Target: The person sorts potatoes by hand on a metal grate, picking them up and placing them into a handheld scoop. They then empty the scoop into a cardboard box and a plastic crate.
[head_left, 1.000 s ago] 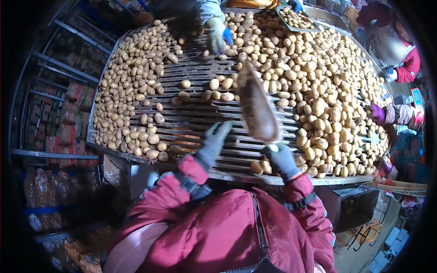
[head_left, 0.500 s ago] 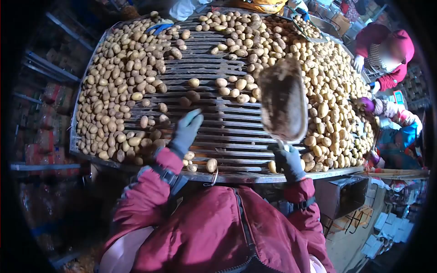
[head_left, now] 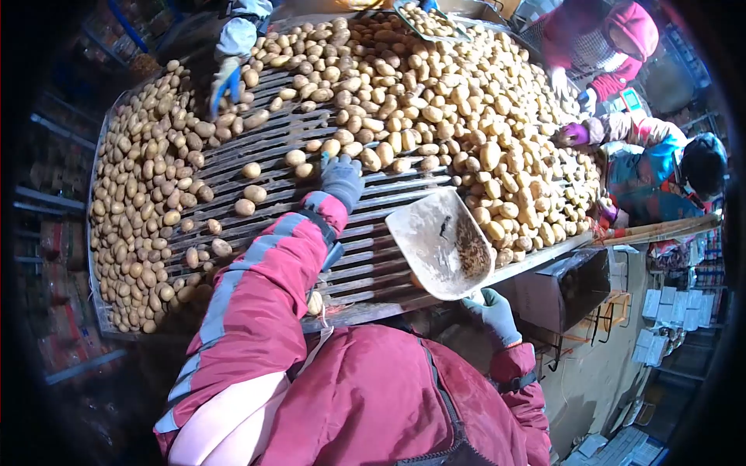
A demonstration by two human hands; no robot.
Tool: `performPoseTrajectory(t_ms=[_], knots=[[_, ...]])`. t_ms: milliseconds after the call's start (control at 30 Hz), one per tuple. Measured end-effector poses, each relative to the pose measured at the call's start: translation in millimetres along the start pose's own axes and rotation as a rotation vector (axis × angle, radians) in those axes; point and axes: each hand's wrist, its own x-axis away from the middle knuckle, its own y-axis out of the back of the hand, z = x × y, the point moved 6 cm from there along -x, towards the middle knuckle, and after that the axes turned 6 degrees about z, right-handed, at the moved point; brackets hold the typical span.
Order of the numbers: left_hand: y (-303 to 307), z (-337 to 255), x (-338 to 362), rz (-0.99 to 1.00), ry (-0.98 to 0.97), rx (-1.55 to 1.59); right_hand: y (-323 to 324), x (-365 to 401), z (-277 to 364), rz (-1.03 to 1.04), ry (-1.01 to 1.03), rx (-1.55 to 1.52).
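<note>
Scoop [head_left: 439, 245] is gripped by right hand [head_left: 493, 314], four o'clock; left hand [head_left: 342, 182], eleven o'clock, palm hidden: grip cannot be told.

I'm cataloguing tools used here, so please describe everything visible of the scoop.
The scoop is a broad, pale pan with raised sides, dark stains on its right inner side and a small dark mark inside. Its material is unclear. Its inside faces the camera, unloaded. The gloved right hand grips its mostly hidden handle. It is at the near edge of the table, beside piled potatoes; contact with either is unclear.
</note>
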Motion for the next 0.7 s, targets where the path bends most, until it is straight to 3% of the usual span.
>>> performPoseTrajectory(t_ms=[67,133,200,233,267,333,367,433,467,533,567,600,667,700], knots=[[12,5,-3,0.088,0.002,0.044,-1,0,8,0.160,-0.206,-0.051],[-4,14,-16,-0.065,0.074,0.290,5,-15,-5,0.174,-0.132,-0.123],[32,-8,7,0.011,0.141,0.795,8,-25,-17,0.351,-0.224,-0.112],[31,-32,8,0.222,0.090,0.982,10,-27,-16,0.384,-0.243,-0.101],[47,-64,20,0.390,0.006,0.959,11,-29,-18,0.390,-0.245,-0.108],[96,-107,43,0.327,-0.221,0.842,9,-30,-19,0.496,-0.236,-0.159],[93,-115,36,0.329,-0.221,0.836,8,-29,-19,0.498,-0.235,-0.164],[77,-116,14,0.165,-0.148,1.319,5,-23,-15,0.418,-0.174,-0.273],[63,-127,14,-0.279,0.006,0.623,8,-21,-17,0.377,-0.146,-0.331],[77,-129,-22,0.213,-0.175,0.830,21,-14,-33,0.383,-0.214,-0.319],[64,-139,-35,0.075,-0.225,0.714,29,-7,-32,0.360,-0.167,-0.403],[54,-150,-45,0.170,-0.211,0.741,36,0,-35,0.334,-0.122,-0.488],[-68,-158,-99,0.248,-0.237,1.002,52,11,-54,0.353,-0.212,-0.459],[-47,-177,-99,0.313,-0.213,0.785,57,18,-57,0.327,-0.217,-0.512]])
